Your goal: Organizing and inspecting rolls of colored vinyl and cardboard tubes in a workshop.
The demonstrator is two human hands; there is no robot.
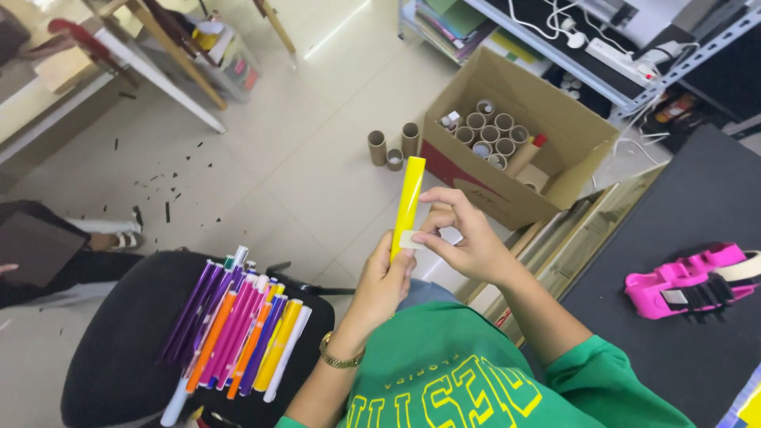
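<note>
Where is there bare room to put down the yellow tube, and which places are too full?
Free: the dark tabletop between the pink tape dispenser and the brown cardboard box, and the pale floor left of the three loose cardboard cores. Crowded: the black chair seat, covered with coloured rolls, and the box, packed with cores.

Ahead of you, on the pale floor, stands an open brown cardboard box (515,150) with a red patch on its near side. It holds upright cardboard tubes (485,131), packed close at its left end. Its flaps stand open, and the right flap leans out toward the edge of the dark table.
</note>
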